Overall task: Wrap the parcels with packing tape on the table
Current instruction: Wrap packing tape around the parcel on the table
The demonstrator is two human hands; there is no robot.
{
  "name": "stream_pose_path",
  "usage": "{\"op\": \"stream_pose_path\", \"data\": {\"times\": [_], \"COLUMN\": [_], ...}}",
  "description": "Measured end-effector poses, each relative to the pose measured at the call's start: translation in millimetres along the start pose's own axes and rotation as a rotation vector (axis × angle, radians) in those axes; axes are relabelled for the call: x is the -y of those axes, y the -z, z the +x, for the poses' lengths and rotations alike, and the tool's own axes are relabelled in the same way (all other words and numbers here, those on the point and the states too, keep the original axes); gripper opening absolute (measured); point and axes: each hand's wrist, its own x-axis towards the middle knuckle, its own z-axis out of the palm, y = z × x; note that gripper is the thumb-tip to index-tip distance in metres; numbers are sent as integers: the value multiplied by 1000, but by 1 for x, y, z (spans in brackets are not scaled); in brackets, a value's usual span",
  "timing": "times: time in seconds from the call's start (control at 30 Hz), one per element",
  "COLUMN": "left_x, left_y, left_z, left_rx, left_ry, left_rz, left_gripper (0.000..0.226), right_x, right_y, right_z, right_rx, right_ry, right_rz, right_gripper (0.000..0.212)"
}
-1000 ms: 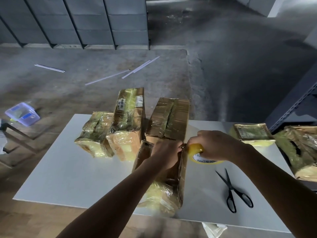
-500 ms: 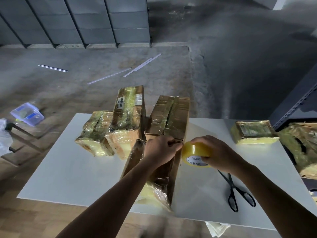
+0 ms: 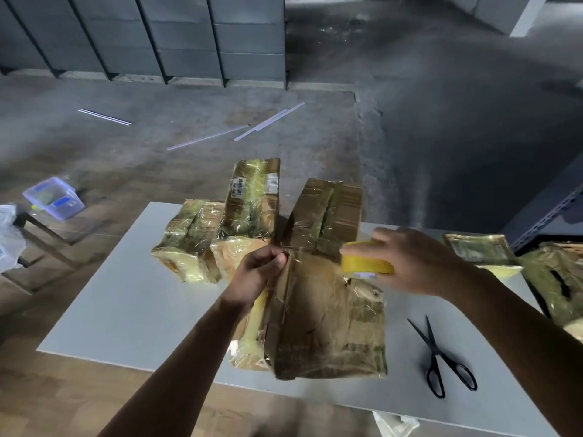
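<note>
Left hand (image 3: 262,272) pinches top corner of brown tape-wrapped cardboard parcel (image 3: 328,320); right hand (image 3: 419,263) grips yellow packing tape roll (image 3: 366,261) above it on white table (image 3: 126,298).

A brown cardboard parcel (image 3: 328,326), glossy with tape, lies at the counter's (image 3: 126,294) near edge. The yellow tape roll (image 3: 366,263) hangs over its far end in the right hand (image 3: 419,263). Three taped parcels (image 3: 252,200) stand behind it.
</note>
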Motion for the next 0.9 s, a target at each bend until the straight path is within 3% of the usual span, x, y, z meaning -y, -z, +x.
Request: {"op": "stream_pose_path", "data": {"times": [0.1,0.33,0.4,0.47,0.57,0.67,0.8,0.9], "left_x": [5,-9,-9,-2,13,31,50,61], "left_y": [7,33,20,8,8,31,53,51], "left_z": [-2,3,10,16,15,7,-2,-4], "left_rx": [29,119,29,-122,-255,-222,-250,-224], "left_ry": [-16,20,105,104,37,35,36,41], "left_rz": [46,269,534,762,711,625,548,554], "left_gripper": [13,28,38,32,13,8,11,11], "right_x": [6,42,47,49,47,38,35,35], "right_y": [-6,-28,-31,-34,-35,-34,-42,-44], "right_z": [6,38,43,47,48,43,32,33], "right_rx": [202,256,264,266,245,210,186,162], "right_ry": [-115,-131,-137,-134,-136,-67,41,55], "right_rz": [-40,-105,-118,-124,-93,-48,184,138], "right_gripper": [58,56,56,58,68,88,81,71]}}
